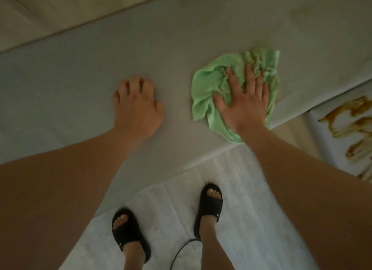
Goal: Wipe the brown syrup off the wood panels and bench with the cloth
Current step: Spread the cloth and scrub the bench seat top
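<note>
right hand [244, 100] laid flat, fingers spread, pressed on green cloth [209, 78] | left hand [138, 106] loosely bent, nothing held, propped on bench [80, 78] | cloth bunched near front edge | brown syrup [346, 110] streaked on wood panel [322, 135] off to the right; right hand judged nearer

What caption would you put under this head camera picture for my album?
Right hand presses a green cloth on the bench, left hand rests beside it; brown syrup streaks a panel.
</note>
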Demonstrator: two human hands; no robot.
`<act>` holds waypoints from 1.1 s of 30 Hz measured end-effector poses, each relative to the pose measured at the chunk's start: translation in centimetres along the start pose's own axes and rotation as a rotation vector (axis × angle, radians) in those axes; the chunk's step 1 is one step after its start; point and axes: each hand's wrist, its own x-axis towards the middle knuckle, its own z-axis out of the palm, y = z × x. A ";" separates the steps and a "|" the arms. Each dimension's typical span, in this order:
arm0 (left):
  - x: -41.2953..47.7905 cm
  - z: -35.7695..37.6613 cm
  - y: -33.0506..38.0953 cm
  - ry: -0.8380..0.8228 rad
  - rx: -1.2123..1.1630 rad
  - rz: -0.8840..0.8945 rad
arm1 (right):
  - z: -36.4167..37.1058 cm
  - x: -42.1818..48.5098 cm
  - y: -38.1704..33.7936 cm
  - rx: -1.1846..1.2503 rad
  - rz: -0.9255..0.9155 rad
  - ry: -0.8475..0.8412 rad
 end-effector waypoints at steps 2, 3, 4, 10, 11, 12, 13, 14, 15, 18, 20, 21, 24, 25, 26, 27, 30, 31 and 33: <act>-0.1 -0.3 -0.3 0.028 0.009 0.023 | -0.2 1.1 -3.0 0.057 0.177 -0.008; 0.0 -0.5 -0.6 0.047 0.005 0.034 | -0.1 1.2 -5.1 0.053 0.203 -0.033; 0.0 -0.7 -0.8 0.067 -0.008 0.033 | 0.2 0.8 -7.3 0.027 0.162 -0.068; 0.9 -1.6 -0.8 0.128 -0.032 -0.040 | 2.5 -6.8 -11.4 0.092 -0.529 0.005; 1.0 -1.6 -0.5 0.129 -0.022 -0.032 | 2.7 -7.7 -9.4 0.093 -0.553 0.006; 1.2 -1.6 0.0 0.125 -0.013 -0.017 | 2.7 -8.3 -6.9 0.082 -0.563 0.010; 1.5 -1.6 0.8 0.120 -0.002 0.003 | 2.6 -8.8 -4.1 0.071 -0.560 0.022; 1.8 -1.6 1.4 0.109 0.007 0.014 | 2.5 -9.0 -1.3 0.059 -0.542 0.031; 2.1 -1.4 2.3 0.094 0.012 0.023 | 2.2 -8.7 1.5 0.037 -0.496 0.033; 3.0 -0.6 3.8 0.051 0.025 0.010 | 0.8 -5.1 5.7 0.010 -0.116 -0.029; 3.3 -0.2 4.5 0.053 0.016 0.011 | -0.1 -2.1 5.5 0.046 0.179 -0.005; 3.4 -0.2 4.6 0.059 0.004 0.005 | -0.4 -0.7 4.6 0.060 0.258 -0.003; 3.6 -0.7 3.6 0.069 -0.035 -0.035 | -0.5 1.1 -0.2 0.049 0.243 -0.067; 3.7 -1.0 3.1 0.080 -0.042 -0.046 | -0.4 1.0 -2.5 0.025 0.155 -0.090; 3.8 -1.4 2.6 0.088 -0.052 -0.058 | -0.1 0.8 -4.7 0.003 0.035 -0.105; 4.1 -1.9 1.9 0.097 -0.059 -0.079 | 0.0 0.8 -7.0 -0.001 -0.094 -0.107; 5.1 -2.9 -0.5 0.077 -0.093 -0.145 | 0.0 3.5 -11.4 0.040 -0.335 -0.106; 5.3 -3.1 -0.8 0.061 -0.098 -0.151 | -0.2 5.0 -11.3 0.028 -0.374 -0.111; 6.0 -3.4 -1.9 0.027 -0.097 -0.162 | -0.8 8.8 -11.6 -0.010 -0.458 -0.126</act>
